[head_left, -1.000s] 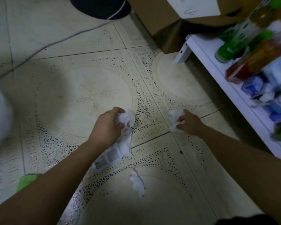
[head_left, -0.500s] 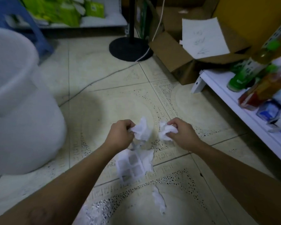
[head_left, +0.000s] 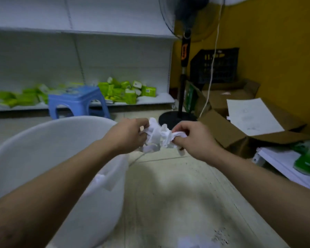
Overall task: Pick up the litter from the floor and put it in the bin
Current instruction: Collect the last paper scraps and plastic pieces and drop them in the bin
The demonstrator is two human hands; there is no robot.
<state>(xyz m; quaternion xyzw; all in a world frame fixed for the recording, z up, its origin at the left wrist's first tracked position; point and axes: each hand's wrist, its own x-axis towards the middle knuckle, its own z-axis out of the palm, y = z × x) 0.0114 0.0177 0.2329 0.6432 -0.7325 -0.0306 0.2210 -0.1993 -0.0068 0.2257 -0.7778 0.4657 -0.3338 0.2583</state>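
Both hands are raised in front of the person, close together, with a bundle of crumpled white paper (head_left: pixel 158 136) held between them. The left hand (head_left: pixel 128 136) has its fingers curled around the left side of the bundle; the right hand (head_left: pixel 195 140) pinches the right side between thumb and bent fingers. The two wads touch in the middle, so it is hard to tell where one ends and the other begins. A loose flap of the paper hangs down just below the left hand.

The white plastic bin (head_left: pixel 48 145) stands below and to the left of the hands, its open mouth under the left forearm. The paper is in the air just beyond the bin's near-right rim, not yet inside it. A pale scrap shows inside the bin's right wall, below the left forearm, though blur makes it uncertain.

Another white scrap (head_left: pixel 195 243) lies on the tiled floor (head_left: pixel 168 194) well below the right forearm, at the bottom edge of the view.

Beyond the left hand stands a blue plastic stool (head_left: pixel 77 102), with green packets (head_left: pixel 125 91) on a low white shelf behind it. Beyond the right hand is the black base of a pedestal fan (head_left: pixel 177 118), and to the right of that hand an open cardboard box (head_left: pixel 227 129) with a white sheet of paper (head_left: pixel 252 116) on it
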